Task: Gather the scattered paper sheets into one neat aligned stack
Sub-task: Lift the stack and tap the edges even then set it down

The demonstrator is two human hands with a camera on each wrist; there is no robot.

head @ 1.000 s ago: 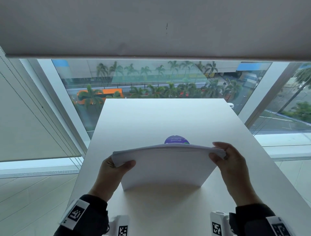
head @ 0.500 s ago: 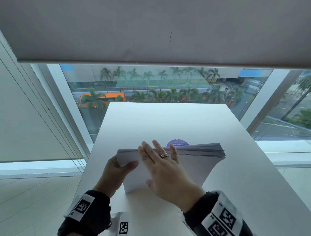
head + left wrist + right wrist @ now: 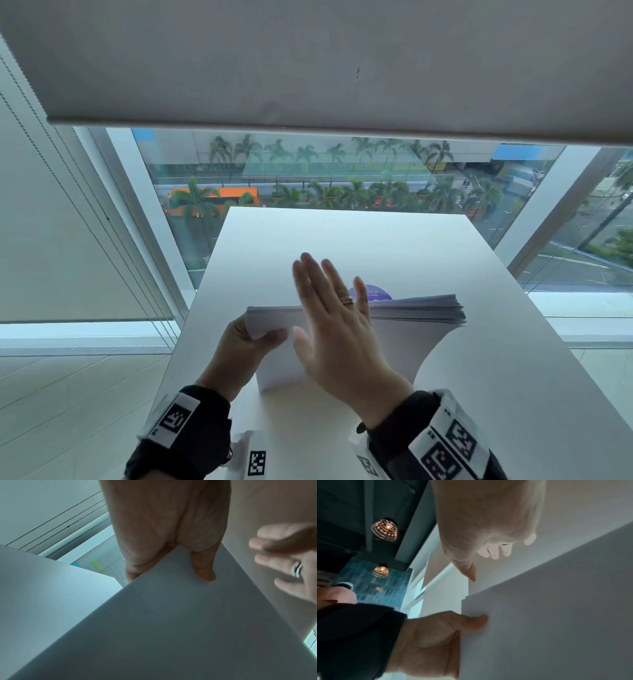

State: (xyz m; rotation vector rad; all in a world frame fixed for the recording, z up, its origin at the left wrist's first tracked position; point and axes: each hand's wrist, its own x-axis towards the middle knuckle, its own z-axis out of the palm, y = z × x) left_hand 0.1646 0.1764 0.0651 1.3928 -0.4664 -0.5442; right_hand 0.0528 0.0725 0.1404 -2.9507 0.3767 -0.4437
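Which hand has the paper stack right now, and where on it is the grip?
The left hand grips the paper stack at its upper left corner, thumb on the near face. The right hand is flat and open, gripping nothing.

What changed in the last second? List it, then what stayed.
The right hand let go of the paper stack's right edge and swung across to its front face, fingers straight. That freed top edge now fans out. The left hand still grips the left edge; the stack stays upright on the table.

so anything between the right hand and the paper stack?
Nothing visible. The right hand, fingers straight, hovers in front of the paper stack, which stands on edge on the table. The left hand grips only its left edge.
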